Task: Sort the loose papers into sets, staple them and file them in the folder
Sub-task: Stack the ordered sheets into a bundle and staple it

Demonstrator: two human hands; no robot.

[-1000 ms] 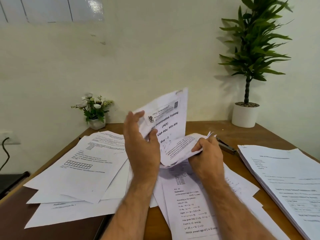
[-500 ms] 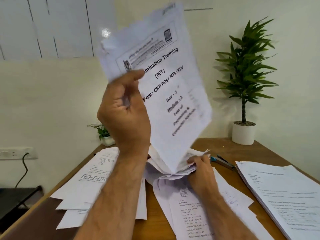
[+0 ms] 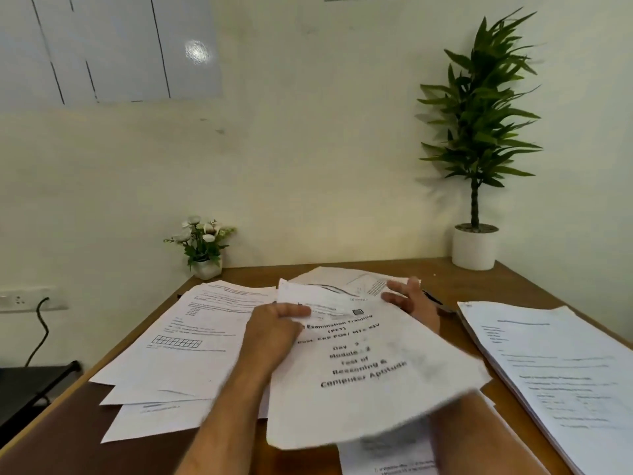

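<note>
I'm looking at an office — wooden desk (image 3: 442, 282) strewn with printed papers (image 3: 191, 341), potted plant (image 3: 474, 138), whiteboard (image 3: 113, 46) on the wall

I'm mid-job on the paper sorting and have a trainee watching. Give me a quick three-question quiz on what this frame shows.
1. True or false: the left hand grips the cover sheet headed "Examination Training".
2. Multiple choice: where is the thick paper stack? A) far left of the desk B) right side of the desk C) under the small flower pot
3. Fill in: the right hand has its fingers spread and ____ , beyond the cover sheet's far edge.

Key
1. True; the thumb lies on top of the sheet's upper left part.
2. B
3. open; what it touches, if anything, cannot be told.
</note>
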